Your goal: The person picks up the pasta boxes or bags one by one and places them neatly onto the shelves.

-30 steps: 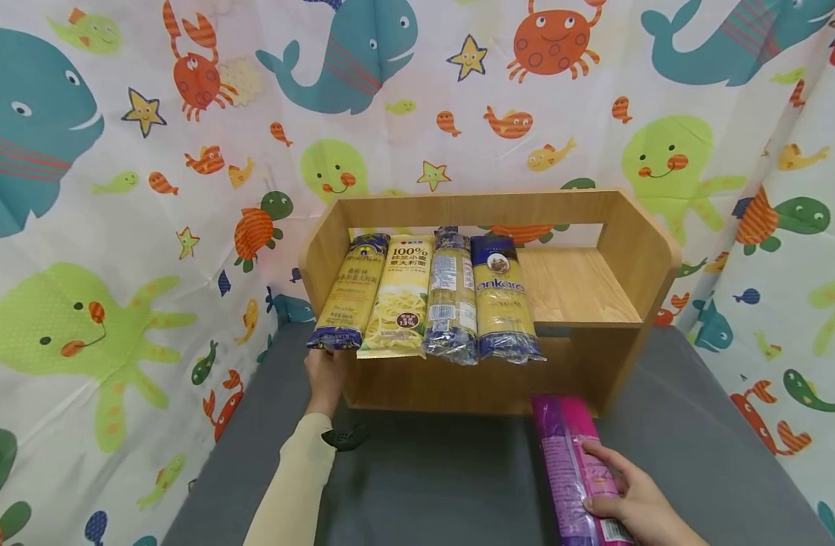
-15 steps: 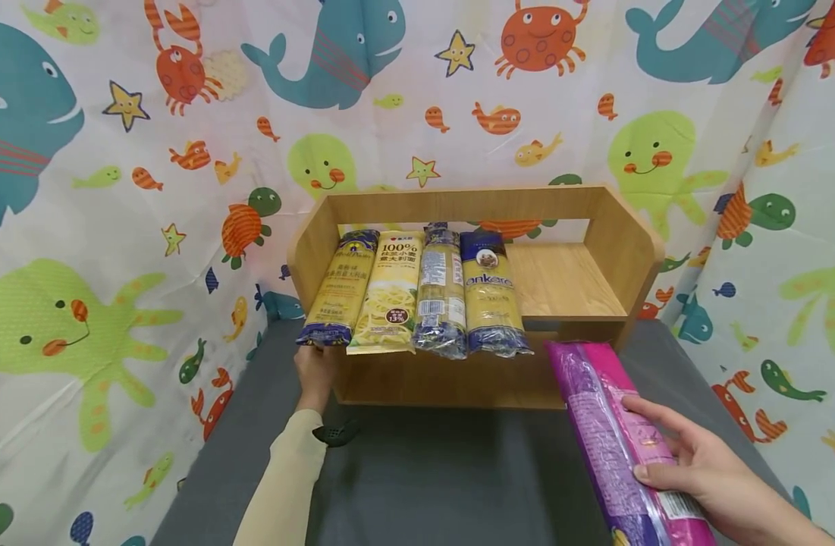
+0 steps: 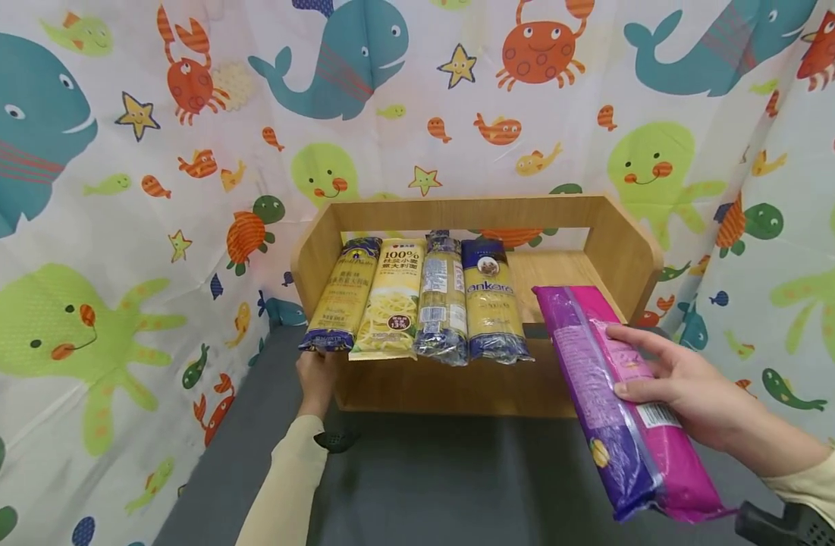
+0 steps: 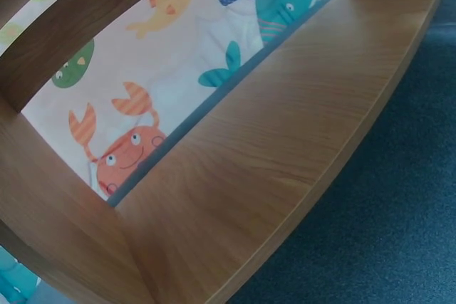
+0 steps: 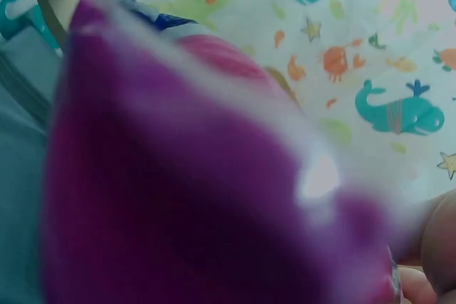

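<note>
My right hand (image 3: 690, 387) holds a long pink and purple plastic packet (image 3: 615, 409) by its right side, thumb and fingers on the wrapper. The packet tilts, its far end before the right part of the wooden shelf's upper board (image 3: 550, 273). In the right wrist view the packet (image 5: 185, 169) is blurred and fills much of the frame. My left hand (image 3: 316, 383) is at the shelf's lower left front, below a spaghetti packet (image 3: 342, 296); its fingers are hidden. The left wrist view shows the shelf's lower board (image 4: 271, 133), but not the hand.
Beside that spaghetti lie a yellow pasta packet (image 3: 392, 296), a clear-wrapped pasta packet (image 3: 442, 296) and a blue-ended pasta packet (image 3: 492, 296). Their near ends overhang the upper board. The shelf stands on a grey table (image 3: 444, 478), before a sea-animal curtain (image 3: 376, 174).
My right hand has lifted the pink and purple packet from low by the table up to the shelf's right part. The left hand stays at the shelf's left side.
</note>
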Demonstrator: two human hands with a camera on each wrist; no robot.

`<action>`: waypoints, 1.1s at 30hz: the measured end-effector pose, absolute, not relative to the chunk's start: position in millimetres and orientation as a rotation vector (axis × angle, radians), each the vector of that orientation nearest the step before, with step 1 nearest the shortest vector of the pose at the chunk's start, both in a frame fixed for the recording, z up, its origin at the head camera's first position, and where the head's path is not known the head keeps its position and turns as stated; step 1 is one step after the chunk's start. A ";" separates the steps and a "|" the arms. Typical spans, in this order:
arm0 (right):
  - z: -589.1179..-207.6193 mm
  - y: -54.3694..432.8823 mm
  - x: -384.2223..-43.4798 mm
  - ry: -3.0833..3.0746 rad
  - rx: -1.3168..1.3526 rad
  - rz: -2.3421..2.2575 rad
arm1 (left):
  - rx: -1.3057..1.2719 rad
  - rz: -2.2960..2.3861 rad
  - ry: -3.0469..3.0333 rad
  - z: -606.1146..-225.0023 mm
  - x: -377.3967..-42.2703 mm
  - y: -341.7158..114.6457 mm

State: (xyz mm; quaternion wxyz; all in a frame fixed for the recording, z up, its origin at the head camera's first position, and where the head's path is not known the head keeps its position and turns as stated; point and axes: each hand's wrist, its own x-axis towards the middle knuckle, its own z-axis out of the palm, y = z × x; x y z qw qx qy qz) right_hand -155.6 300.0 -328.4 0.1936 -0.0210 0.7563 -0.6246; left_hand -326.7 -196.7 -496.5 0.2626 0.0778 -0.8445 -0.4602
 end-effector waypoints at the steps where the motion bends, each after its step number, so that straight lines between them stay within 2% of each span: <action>1: -324.5 296.2 -162.7 2.168 -0.034 -1.729 | 0.214 -1.243 -2.283 -496.5 -327.0 -196.9; 12: -311.6 275.1 -230.5 2.366 0.087 -1.580 | 0.202 -1.244 -2.278 -500.9 -321.0 -192.6; 19: -301.7 262.4 -270.8 2.465 0.053 -1.422 | 0.197 -1.267 -2.247 -496.8 -324.2 -196.5; 33: -299.1 257.0 -308.0 2.472 0.002 -1.391 | 0.197 -1.266 -2.233 -496.1 -325.2 -194.2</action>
